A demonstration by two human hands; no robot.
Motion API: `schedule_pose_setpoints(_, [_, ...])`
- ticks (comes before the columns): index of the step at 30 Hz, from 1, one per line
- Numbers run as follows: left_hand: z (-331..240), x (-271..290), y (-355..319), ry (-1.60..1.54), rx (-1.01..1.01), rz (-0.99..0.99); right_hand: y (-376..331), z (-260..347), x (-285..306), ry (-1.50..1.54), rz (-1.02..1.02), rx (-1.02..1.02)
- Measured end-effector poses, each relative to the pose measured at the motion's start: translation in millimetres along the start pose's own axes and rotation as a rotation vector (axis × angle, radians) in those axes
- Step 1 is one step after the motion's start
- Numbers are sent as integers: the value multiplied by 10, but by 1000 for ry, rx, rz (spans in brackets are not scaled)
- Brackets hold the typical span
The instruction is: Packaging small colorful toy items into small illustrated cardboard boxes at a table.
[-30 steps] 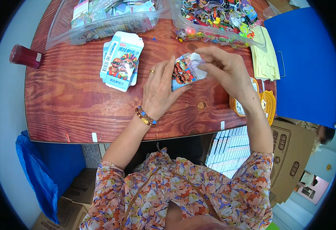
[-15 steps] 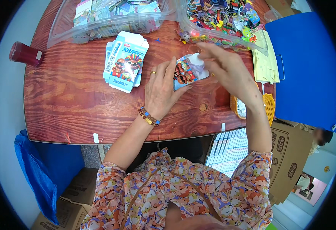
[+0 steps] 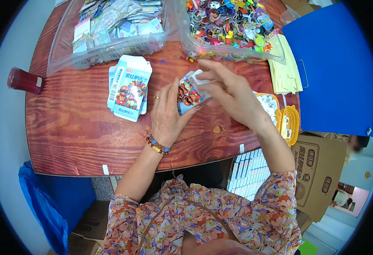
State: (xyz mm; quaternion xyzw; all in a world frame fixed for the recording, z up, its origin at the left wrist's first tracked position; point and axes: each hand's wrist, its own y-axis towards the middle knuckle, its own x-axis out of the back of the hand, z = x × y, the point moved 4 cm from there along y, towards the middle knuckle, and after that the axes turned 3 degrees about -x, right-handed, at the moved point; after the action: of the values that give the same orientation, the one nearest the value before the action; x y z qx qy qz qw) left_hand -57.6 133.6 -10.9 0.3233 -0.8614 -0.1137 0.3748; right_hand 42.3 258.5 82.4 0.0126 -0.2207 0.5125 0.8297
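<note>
My left hand (image 3: 169, 112) grips a small light-blue cardboard box (image 3: 188, 97) with cartoon figures printed on it, its fingers along the left side and its thumb beneath. The box is tilted, and its white end flaps stand up at the far right end. Over that end hovers my right hand (image 3: 239, 95), fingers apart, the tips at a white flap. What lies inside the box is hidden. To the left, a small pile of flattened boxes (image 3: 131, 91) in the same print lies on the reddish wooden table (image 3: 84, 140).
Behind stand two clear plastic tubs: one tub (image 3: 105, 55) of cards and packets, another tub (image 3: 237, 54) of colourful trinkets. A dark red cup (image 3: 25, 80) sits far left. Right are yellow paper slips (image 3: 285, 63) and a yellow basket (image 3: 295, 119). Small boxes (image 3: 246, 172) fill a space below the table edge.
The view has shifted, so the table sits lower. My right hand has come closer to the box's open end. The lilac piece seen there earlier no longer shows.
</note>
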Motion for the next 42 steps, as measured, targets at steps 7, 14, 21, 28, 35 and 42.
schedule_pose_setpoints(7, [47, 50, 29, -121, 63, -35, 88, 291, 812, -206, -475, 154])
schedule_pose_setpoints(14, [43, 16, 13, -110, 27, 4, 1310, -666, 1675, -1242, -131, -215])
schedule_pose_setpoints(21, [17, 41, 46, -125, -25, -22, 1101, -466, 1818, -1203, -320, 261])
schedule_pose_setpoints(28, [-9, 33, 17, -153, -60, 11, 18, 326, 971, -160, -330, 281])
schedule_pose_setpoints(35, [-287, 27, -147, -243, -108, 118, -514, 142, 306, -152, -220, 315])
schedule_pose_setpoints(42, [-435, 91, -408, -371, 23, 175, -648, 17, 156, -561, -80, 591])
